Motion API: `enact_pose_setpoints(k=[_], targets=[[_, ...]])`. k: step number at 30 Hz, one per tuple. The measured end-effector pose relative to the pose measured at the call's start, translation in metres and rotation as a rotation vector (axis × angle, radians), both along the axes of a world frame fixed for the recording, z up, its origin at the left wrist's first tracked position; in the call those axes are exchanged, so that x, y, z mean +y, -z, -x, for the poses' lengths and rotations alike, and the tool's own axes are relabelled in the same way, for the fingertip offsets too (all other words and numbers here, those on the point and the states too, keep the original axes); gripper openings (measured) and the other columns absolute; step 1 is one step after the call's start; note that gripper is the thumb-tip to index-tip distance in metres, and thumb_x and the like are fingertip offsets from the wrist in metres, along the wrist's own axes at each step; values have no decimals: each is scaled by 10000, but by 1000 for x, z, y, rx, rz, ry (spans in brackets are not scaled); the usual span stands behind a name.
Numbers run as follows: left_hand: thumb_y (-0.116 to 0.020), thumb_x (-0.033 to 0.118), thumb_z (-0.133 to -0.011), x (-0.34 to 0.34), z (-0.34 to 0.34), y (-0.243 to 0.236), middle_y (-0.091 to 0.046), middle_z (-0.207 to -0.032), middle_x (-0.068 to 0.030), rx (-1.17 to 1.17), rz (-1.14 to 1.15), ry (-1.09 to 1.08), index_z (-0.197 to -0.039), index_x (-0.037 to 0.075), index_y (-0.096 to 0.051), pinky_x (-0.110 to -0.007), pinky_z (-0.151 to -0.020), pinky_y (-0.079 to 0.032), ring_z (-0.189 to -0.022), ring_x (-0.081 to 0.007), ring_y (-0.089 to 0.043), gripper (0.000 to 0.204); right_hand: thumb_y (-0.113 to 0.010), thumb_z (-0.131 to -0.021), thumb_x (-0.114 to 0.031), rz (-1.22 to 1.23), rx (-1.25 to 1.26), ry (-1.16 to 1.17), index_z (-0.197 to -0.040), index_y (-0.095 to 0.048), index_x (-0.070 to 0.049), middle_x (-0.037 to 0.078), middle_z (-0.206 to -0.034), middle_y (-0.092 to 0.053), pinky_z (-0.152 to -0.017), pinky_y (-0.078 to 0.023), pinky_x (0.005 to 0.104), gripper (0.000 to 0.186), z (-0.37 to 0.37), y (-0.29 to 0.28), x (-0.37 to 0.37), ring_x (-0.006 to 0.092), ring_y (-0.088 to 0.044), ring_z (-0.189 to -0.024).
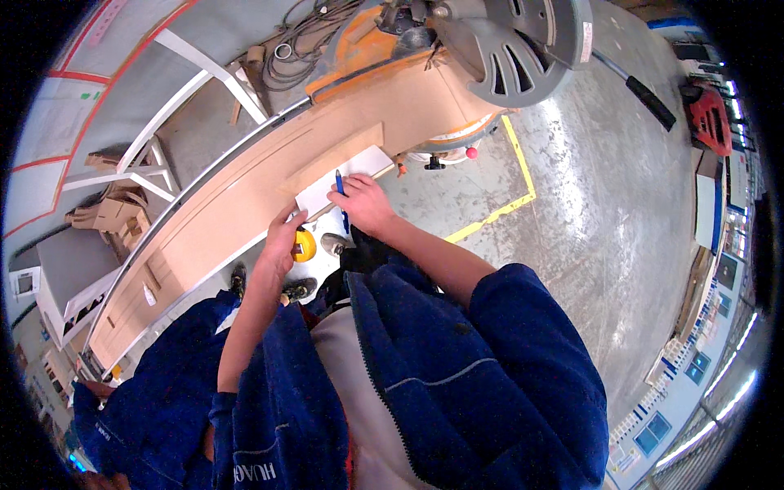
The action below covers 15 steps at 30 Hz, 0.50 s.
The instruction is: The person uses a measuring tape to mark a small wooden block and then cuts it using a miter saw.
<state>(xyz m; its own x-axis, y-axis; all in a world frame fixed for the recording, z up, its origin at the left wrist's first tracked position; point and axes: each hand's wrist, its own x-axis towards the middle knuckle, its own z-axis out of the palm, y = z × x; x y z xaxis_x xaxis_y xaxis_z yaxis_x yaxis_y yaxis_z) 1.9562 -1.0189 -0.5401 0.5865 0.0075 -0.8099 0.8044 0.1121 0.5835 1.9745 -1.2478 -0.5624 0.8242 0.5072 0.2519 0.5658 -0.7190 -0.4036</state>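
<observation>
A white board [357, 169] lies across the wooden bench top in front of me, with a bare wood strip [335, 155] along its far side. My right hand [365, 204] rests at the near edge of the board, its fingers closed round a blue pen [340, 183]. At the board's left end is my left hand [282, 238], closed on a yellow tape measure [305, 245] that hangs beside the palm. The palm hides part of its case. No drawn-out tape blade can be made out.
A mitre saw [523, 57] with a grey guard stands at the far end of the bench [237, 196]. Another person in a blue jacket [155, 392] is close on my left. Coiled cables [290, 61] lie behind the bench; yellow tape [490, 216] marks the floor at right.
</observation>
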Motion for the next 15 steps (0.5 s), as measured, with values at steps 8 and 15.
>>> enact_pose_setpoints(k=[8,15], targets=[[-714,204,-943,-12,5,26,-688,-1011,-43,-93,-24,-4,-1404,101,-616,-285,-526,-476,-696,-115,-589,482,-612,-821,-125,-1,-1,62,-1015,-689,-133,93,-1033,-721,-1013,-497,451,209,1,7,-5,286,-689,-1053],[-731,236,-940,-12,2,24,-668,-988,-39,-1,85,-85,-1378,41,-611,-274,-554,-502,-735,-131,-606,494,-589,-845,-146,85,71,71,-974,-668,-135,125,-901,-703,-975,-514,457,152,-7,-3,-8,299,-706,-965]])
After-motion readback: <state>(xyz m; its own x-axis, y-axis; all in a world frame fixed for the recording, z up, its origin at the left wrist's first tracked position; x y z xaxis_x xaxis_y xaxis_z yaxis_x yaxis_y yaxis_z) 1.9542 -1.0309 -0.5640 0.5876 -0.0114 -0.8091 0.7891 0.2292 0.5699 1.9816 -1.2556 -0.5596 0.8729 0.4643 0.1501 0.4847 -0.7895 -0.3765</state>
